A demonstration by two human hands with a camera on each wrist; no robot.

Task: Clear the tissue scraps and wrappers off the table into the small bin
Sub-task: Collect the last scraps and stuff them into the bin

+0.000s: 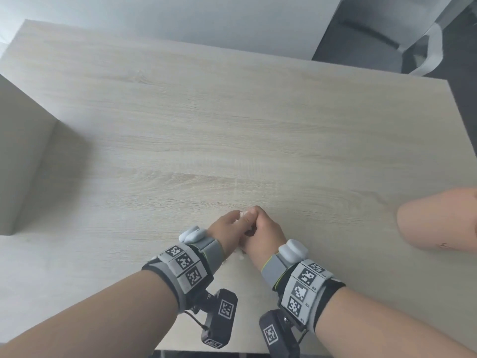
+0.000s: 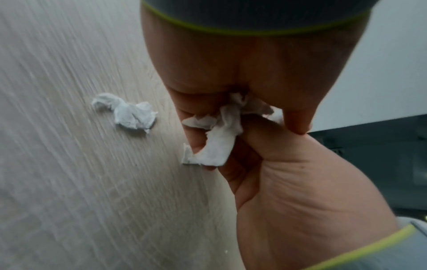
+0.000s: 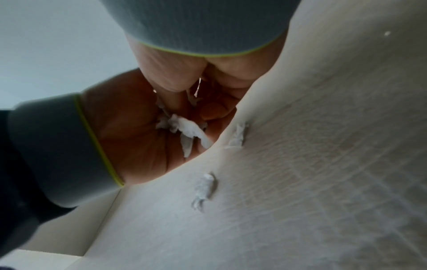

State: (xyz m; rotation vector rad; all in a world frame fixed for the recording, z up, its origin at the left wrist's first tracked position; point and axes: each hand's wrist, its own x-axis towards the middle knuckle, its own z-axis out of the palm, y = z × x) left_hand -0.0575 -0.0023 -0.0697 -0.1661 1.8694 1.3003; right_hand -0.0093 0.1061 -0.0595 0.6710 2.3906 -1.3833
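My two hands meet near the front edge of the pale wooden table (image 1: 232,125). The left hand (image 1: 227,226) is cupped with its fingers curled round a wad of white tissue scraps (image 2: 217,144). The right hand (image 1: 260,228) has its fingers bent into that palm and pinches the same tissue scraps (image 3: 184,131). A loose crumpled scrap (image 2: 129,113) lies on the table beside the hands. Two more small scraps (image 3: 204,190) (image 3: 238,137) lie just below them. A peach-coloured rounded container (image 1: 438,223), probably the small bin, sits at the right edge.
A tall beige box or panel (image 1: 25,156) stands along the table's left side. Beyond the far right corner is a grey chair (image 1: 387,34). A tiny white crumb (image 3: 387,33) lies on the wood.
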